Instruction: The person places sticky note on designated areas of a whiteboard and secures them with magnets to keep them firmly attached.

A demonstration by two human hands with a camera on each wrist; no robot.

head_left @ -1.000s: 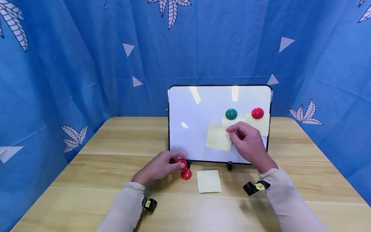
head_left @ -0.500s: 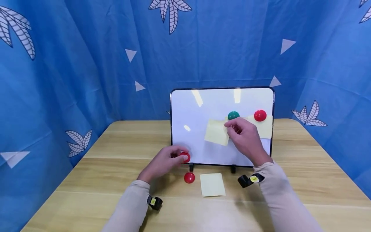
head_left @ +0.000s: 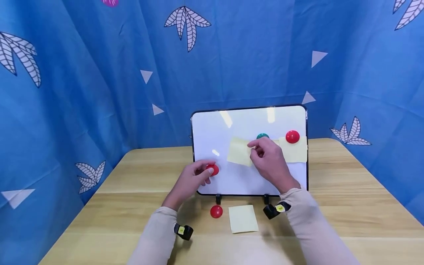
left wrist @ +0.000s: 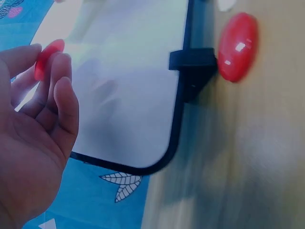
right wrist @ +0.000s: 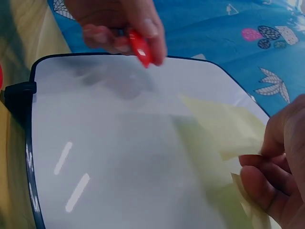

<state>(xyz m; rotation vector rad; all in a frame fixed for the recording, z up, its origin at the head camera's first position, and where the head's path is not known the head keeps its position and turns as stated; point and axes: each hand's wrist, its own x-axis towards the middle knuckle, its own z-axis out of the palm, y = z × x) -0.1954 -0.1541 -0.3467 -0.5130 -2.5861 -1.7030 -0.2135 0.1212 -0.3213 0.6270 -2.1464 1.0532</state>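
My left hand pinches a round red magnet in front of the lower left of the whiteboard. In the left wrist view the magnet sits between thumb and fingertips, off the board's surface. With my right hand I pinch a yellow sticky note by its right edge, near the middle of the board. The right wrist view shows this note held out from the board, its shadow falling on the white surface. A second red magnet lies on the table, beside another yellow note.
On the board's right side a red magnet sits at the top of a yellow note. A green magnet is partly covered by my right hand. Black feet support the board on the wooden table; a blue curtain hangs behind.
My left hand has lifted one red magnet from beside the other on the table, up in front of the board. My right hand has shifted the note slightly left and up against the board.
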